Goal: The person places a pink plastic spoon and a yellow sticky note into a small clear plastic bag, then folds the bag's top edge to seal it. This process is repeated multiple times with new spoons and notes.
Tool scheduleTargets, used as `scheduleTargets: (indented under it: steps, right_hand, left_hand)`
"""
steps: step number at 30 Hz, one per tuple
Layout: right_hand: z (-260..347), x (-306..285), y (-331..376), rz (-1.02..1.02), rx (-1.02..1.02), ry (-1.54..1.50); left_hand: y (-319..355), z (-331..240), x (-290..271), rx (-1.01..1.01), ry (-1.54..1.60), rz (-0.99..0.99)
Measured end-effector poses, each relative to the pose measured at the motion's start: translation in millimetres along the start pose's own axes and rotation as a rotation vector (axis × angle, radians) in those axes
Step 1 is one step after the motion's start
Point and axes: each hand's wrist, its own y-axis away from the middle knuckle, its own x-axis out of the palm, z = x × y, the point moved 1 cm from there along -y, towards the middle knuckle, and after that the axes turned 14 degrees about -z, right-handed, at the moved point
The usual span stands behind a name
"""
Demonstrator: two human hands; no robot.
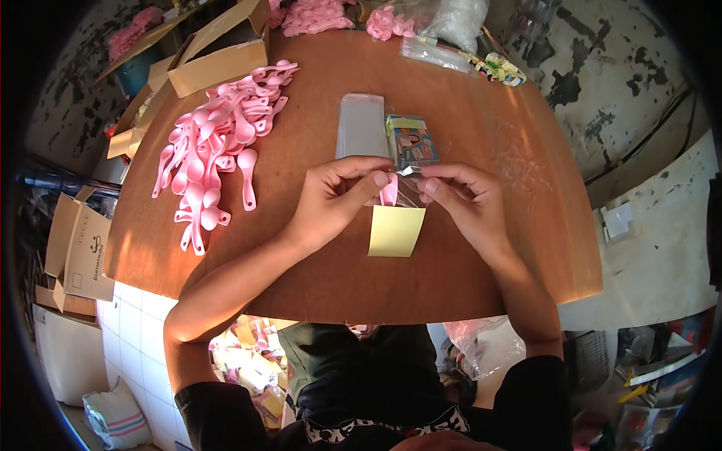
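My left hand (pixel 336 194) pinches a spoon (pixel 389 191), my right hand (pixel 472 201) a clear bag (pixel 409 197); below both, a card (pixel 396 231).

Pink item (pixel 389 191) partly behind L fingers (pixel 367 189), far pink pile (pixel 316 16) cut off @ top edge

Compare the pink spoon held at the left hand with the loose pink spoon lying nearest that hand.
The held spoon is up at the left hand; the loose spoon lies on the brown table. The held spoon is partly covered, so its full shape is hidden; the loose spoon shows both bowl and handle. Both are pink.
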Motion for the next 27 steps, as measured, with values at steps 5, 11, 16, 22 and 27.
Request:
scheduleTargets:
  steps: [5, 11, 16, 22, 27]
  right_hand:
    - [-1.8, -2.6, -2.0, -0.009, -0.050, -0.005]
    - [-5.4, -7.1, -1.6, 0.020, -0.037, -0.049]
    - [-7.4, -11.2, -6.3, 0.119, -0.155, -0.073]
    - [-6.5, -11.9, -4.9, 0.154, -0.208, -0.037]
    - [-4.6, -13.3, -4.5, 0.177, -0.286, 0.059]
  left_hand:
    - [-0.7, 3.8, -3.5, 0.011, -0.013, 0.040]
    - [-1.9, 3.5, -6.3, -0.018, 0.018, 0.069]
    - [-0.2, 5.4, -10.6, 0.037, 0.016, 0.113]
    - [1.0, 4.2, -10.8, 0.099, 0.046, 0.141]
    - [2.3, 4.1, -12.5, 0.079, 0.018, 0.136]
